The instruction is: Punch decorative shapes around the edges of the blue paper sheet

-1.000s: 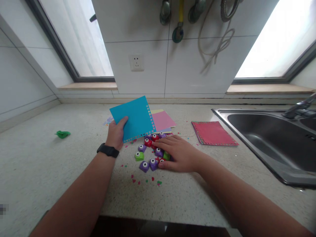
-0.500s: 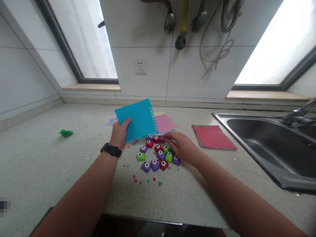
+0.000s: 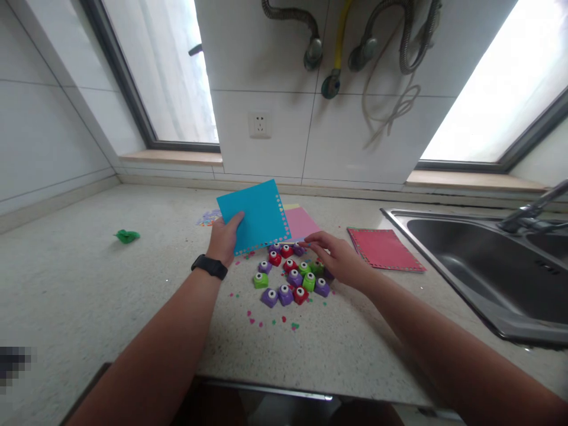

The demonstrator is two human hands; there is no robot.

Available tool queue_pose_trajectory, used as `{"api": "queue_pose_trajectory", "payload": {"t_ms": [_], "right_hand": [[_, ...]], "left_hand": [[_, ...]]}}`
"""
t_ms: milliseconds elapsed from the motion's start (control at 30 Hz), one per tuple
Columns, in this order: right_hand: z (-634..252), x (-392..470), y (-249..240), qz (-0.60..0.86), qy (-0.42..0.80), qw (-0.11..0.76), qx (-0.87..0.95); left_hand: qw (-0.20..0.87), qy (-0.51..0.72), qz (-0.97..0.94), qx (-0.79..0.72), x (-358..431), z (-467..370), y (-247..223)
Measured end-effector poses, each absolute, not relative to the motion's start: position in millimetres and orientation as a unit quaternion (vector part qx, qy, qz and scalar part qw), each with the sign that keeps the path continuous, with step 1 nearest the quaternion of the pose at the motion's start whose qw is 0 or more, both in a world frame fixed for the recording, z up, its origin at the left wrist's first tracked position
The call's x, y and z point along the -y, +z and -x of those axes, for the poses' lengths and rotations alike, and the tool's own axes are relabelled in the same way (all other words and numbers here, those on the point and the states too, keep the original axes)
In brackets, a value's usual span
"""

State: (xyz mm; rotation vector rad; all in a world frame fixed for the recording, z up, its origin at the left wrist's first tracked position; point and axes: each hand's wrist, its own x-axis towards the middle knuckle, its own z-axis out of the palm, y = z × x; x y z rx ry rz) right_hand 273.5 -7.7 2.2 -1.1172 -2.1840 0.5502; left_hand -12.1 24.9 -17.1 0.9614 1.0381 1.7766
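Observation:
A blue paper sheet (image 3: pixel 255 216) with small punched shapes along its right and lower edges is held up in my left hand (image 3: pixel 225 238), thumb on top. My right hand (image 3: pixel 332 255) is just right of the sheet's lower corner, over the back of a group of craft punches (image 3: pixel 295 278) in purple, red and green. Its thumb and fingers come close together at the tips; what lies between them, if anything, is too small to tell. Behind the blue sheet lie pink papers (image 3: pixel 302 223). Little cut-out shapes (image 3: pixel 252 321) are scattered in front of the punches.
Red sheets (image 3: pixel 385 248) with punched edges lie right of my right hand, beside a steel sink (image 3: pixel 465 260). A crumpled green piece (image 3: pixel 127 236) is at the left. Colourful bits (image 3: pixel 207 218) lie behind my left hand. The counter's front edge runs below.
The whole view has shifted, so the counter items appear a little further right. A purple punch near my right fingertips now shows more fully. My left hand still holds the blue sheet.

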Motion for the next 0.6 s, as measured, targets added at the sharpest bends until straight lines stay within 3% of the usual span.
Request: {"api": "queue_pose_trajectory", "payload": {"t_ms": [600], "right_hand": [[-270,-4,16,0.406,0.233,0.3,0.831]], "left_hand": [[0.432,0.714,-0.378,-0.4,-28,15,-18]]}}
